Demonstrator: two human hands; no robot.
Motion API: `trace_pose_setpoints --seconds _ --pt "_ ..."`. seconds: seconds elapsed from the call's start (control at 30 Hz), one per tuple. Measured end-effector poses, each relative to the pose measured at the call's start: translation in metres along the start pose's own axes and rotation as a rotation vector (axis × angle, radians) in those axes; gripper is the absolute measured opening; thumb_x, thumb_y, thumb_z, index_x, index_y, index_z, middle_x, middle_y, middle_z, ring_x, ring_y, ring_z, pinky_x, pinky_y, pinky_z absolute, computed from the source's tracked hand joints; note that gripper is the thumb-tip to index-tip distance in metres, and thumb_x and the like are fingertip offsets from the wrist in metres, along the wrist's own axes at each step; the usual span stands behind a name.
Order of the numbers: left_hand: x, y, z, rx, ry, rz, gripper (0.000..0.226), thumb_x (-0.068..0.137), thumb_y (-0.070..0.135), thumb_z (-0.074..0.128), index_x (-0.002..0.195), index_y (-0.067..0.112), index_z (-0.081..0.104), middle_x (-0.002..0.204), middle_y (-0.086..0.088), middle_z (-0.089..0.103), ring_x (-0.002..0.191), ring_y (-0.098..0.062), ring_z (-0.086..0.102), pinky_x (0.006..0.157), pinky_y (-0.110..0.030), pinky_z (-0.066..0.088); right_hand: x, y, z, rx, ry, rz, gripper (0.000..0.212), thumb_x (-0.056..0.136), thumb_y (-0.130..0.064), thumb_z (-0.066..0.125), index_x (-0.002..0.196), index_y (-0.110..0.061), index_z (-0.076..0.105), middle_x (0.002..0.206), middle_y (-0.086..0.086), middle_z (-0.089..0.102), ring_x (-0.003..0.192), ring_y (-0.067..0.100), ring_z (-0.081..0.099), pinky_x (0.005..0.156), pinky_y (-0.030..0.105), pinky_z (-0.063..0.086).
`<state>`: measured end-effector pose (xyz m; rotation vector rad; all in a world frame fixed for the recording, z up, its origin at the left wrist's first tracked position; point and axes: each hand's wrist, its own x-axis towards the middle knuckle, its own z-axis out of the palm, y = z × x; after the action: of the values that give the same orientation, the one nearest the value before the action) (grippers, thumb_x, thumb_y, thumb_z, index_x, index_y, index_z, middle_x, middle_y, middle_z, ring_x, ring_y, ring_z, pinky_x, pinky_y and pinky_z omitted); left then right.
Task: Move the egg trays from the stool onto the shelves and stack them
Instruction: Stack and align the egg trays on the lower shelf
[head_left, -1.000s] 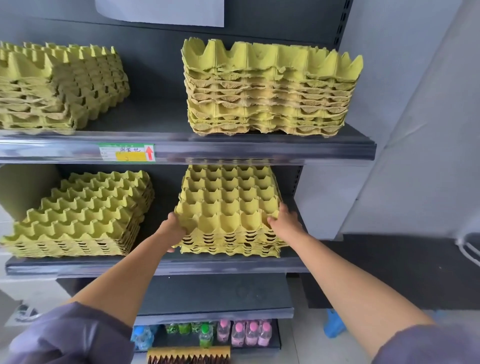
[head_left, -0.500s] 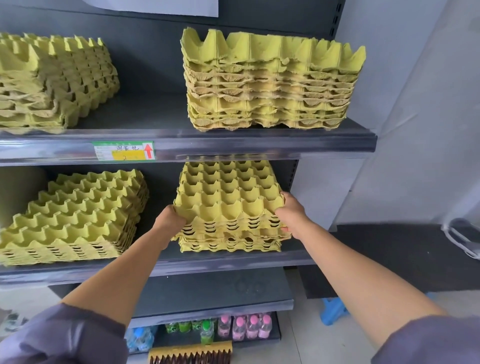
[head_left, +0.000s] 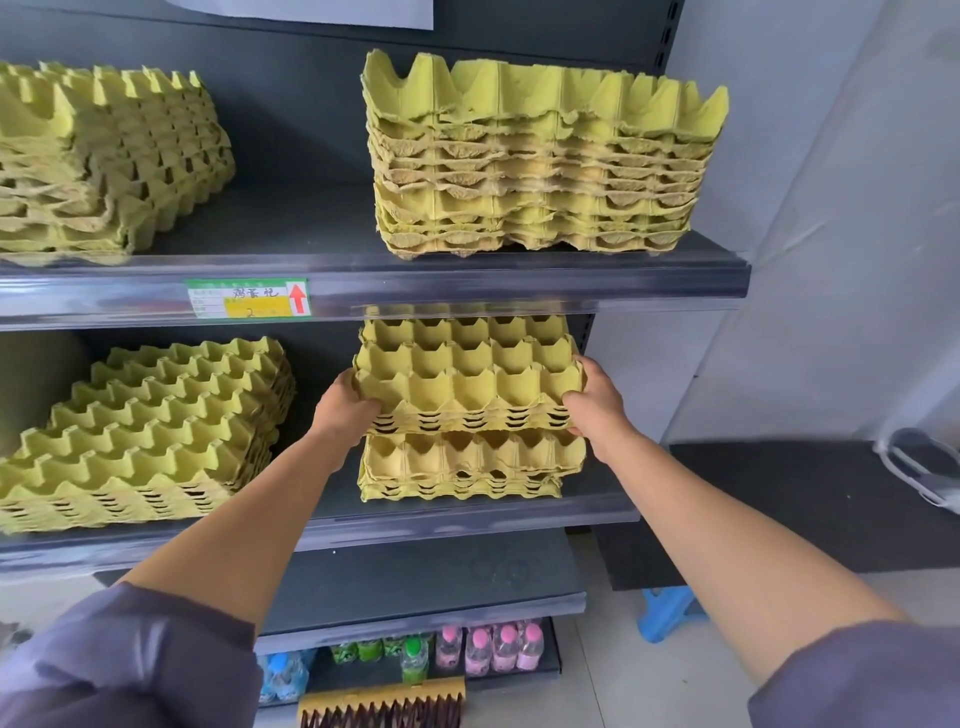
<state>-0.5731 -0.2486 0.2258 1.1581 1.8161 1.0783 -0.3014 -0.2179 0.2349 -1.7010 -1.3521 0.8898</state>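
A small bundle of yellow-green egg trays (head_left: 467, 379) hangs just above a lower stack of trays (head_left: 462, 465) on the middle shelf (head_left: 467, 519). My left hand (head_left: 343, 408) grips the bundle's left edge and my right hand (head_left: 592, 402) grips its right edge. A gap shows between the held bundle and the stack beneath it. The bundle's far end is tucked under the upper shelf (head_left: 519, 283). Only a corner of the blue stool (head_left: 665, 613) shows on the floor at the right.
Three other tray stacks stand on the shelves: upper left (head_left: 104, 161), upper right (head_left: 540, 161), and middle left (head_left: 145, 436). A price label (head_left: 249, 298) is on the upper shelf edge. Bottles (head_left: 493, 647) fill the bottom shelf. A grey wall stands at right.
Both hands have lifted the top trays off the right-hand middle stack, so a gap has opened beneath them. The view has shifted slightly downward.
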Motion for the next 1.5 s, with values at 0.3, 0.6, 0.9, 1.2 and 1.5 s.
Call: trace_pose_setpoints --seconds 0.3,0.6,0.9,1.2,1.5 --pt "0.009 -0.009 0.006 0.013 -0.021 -0.084 0.055 0.087 0.015 0.060 0.139 0.015 0.040 0.128 -0.010 0.055 0.116 -0.028 0.052 0.099 -0.043 0.046 0.010 0.008 0.014 -0.060 -0.065 0.007 0.055 0.095 -0.008 0.047 0.145 -0.027 0.033 0.128 0.003 0.052 0.088 0.016 0.055 0.084 0.041 0.055" --pt "0.012 -0.026 0.011 -0.190 -0.068 -0.226 0.070 0.088 0.011 0.061 0.146 0.028 0.025 0.137 -0.007 0.046 0.122 -0.029 0.047 0.097 -0.046 0.044 0.017 0.010 0.020 -0.104 -0.094 0.158 0.061 0.091 -0.015 0.052 0.145 -0.031 0.028 0.129 0.004 0.053 0.100 0.022 0.052 0.092 0.042 0.051" --pt "0.007 -0.021 0.016 -0.160 -0.017 -0.055 0.065 0.087 0.007 0.058 0.145 0.020 0.032 0.133 -0.009 0.052 0.117 -0.029 0.053 0.097 -0.046 0.048 0.006 0.008 0.003 0.129 -0.038 0.112 0.058 0.090 -0.007 0.052 0.140 -0.031 0.034 0.132 0.003 0.050 0.110 0.023 0.053 0.091 0.041 0.051" --pt "0.000 -0.012 0.009 -0.167 -0.051 0.001 0.049 0.091 0.000 0.048 0.137 0.014 0.041 0.120 -0.007 0.053 0.103 -0.021 0.051 0.080 -0.033 0.045 -0.011 0.017 -0.032 0.493 -0.203 0.414 0.058 0.075 -0.054 0.072 0.118 -0.025 0.046 0.107 0.011 0.064 0.105 0.029 0.061 0.095 0.051 0.049" --pt "-0.002 0.005 0.009 -0.301 0.002 0.083 0.055 0.091 0.012 0.058 0.140 0.018 0.035 0.135 -0.010 0.048 0.117 -0.026 0.053 0.097 -0.039 0.047 -0.024 0.010 -0.014 0.600 -0.074 0.464 0.027 0.077 -0.015 0.060 0.103 -0.007 0.064 0.106 0.020 0.068 0.097 0.036 0.067 0.088 0.059 0.049"
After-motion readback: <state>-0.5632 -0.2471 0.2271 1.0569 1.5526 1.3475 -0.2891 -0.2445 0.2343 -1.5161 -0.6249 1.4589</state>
